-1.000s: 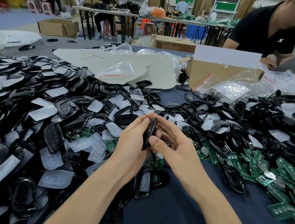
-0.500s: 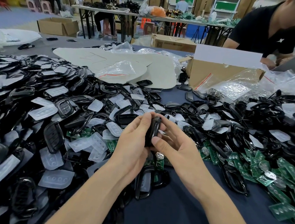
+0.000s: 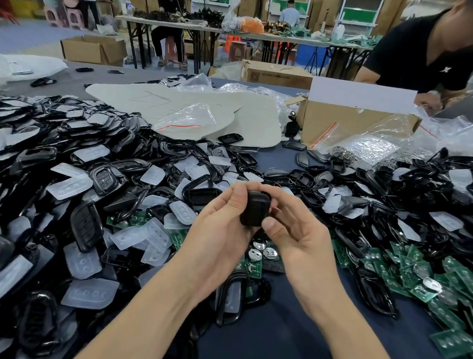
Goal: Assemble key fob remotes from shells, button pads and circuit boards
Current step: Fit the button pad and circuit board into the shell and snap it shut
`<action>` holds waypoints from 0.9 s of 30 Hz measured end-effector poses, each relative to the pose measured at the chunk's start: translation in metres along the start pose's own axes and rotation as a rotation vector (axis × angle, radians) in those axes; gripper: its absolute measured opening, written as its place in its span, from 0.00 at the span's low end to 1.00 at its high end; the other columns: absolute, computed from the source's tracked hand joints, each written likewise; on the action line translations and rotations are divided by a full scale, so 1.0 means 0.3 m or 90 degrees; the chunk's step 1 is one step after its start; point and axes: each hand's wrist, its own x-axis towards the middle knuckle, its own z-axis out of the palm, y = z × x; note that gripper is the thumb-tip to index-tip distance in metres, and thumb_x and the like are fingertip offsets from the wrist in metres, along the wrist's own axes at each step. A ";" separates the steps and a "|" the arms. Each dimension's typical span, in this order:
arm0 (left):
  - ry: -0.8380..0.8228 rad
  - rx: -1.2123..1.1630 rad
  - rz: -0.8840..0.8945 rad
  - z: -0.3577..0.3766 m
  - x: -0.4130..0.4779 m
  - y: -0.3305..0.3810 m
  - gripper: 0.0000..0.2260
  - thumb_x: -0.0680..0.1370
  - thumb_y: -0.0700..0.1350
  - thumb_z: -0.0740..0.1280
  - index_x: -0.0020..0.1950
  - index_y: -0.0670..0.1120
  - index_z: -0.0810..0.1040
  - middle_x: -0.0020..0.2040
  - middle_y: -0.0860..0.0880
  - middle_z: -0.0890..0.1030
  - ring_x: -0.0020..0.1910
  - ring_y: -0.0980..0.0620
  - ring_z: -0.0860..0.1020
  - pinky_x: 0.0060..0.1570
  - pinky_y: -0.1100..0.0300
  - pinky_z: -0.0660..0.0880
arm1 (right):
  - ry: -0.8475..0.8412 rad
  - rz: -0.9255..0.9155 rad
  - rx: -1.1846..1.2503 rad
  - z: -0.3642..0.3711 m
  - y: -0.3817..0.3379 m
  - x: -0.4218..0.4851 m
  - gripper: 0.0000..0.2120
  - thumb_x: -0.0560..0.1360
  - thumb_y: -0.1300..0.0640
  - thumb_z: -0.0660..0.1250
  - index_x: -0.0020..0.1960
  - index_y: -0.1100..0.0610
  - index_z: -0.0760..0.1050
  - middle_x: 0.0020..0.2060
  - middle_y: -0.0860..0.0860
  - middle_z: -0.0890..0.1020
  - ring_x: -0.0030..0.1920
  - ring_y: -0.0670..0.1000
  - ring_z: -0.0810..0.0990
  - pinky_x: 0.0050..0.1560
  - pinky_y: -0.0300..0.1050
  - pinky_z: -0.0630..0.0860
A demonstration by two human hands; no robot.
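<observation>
Fob: black key fob [image 3: 255, 209] held up over mid worktop, between both hands, dark face twd camera.
L hand [image 3: 219, 235]: grips fob's left side, thumb on its top edge, fingers curled behind.
R hand [image 3: 301, 242]: grips fob's right side, thumb on lower right corner, fingers curled round the back.
Under hands: boards w/ coin cells [image 3: 260, 253] lying flat; nearer, an open shell w/ pad inside [image 3: 229, 299]. Hands hide part of both.
Left: big heap of black shells [image 3: 47, 140] mixed w/ translucent button pads [image 3: 79, 263], spilling to the near edge.
Right: more shells, then a spread of green circuit boards [image 3: 421, 281].
Behind: beige sheets [image 3: 150, 100] w/ a clear zip bag [image 3: 189, 115] on top; open cardboard box [image 3: 334, 122]; bag of small metal parts [image 3: 369, 148] just beside it.
Surface: worktop [image 3: 286, 349] covered in dark blue cloth.
Room: person in black tee [image 3: 421, 52] at far right corner; long tables [image 3: 185, 26] w/ seated workers behind; cartons stacked along back wall, one carton on floor [image 3: 92, 49].
</observation>
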 end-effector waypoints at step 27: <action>-0.098 0.361 0.195 0.195 -0.168 -0.127 0.07 0.78 0.49 0.67 0.52 0.56 0.84 0.53 0.55 0.85 0.54 0.59 0.82 0.51 0.69 0.75 | 0.281 0.052 0.329 -0.005 -0.106 -0.208 0.24 0.84 0.71 0.51 0.61 0.51 0.81 0.60 0.54 0.84 0.64 0.54 0.81 0.59 0.44 0.80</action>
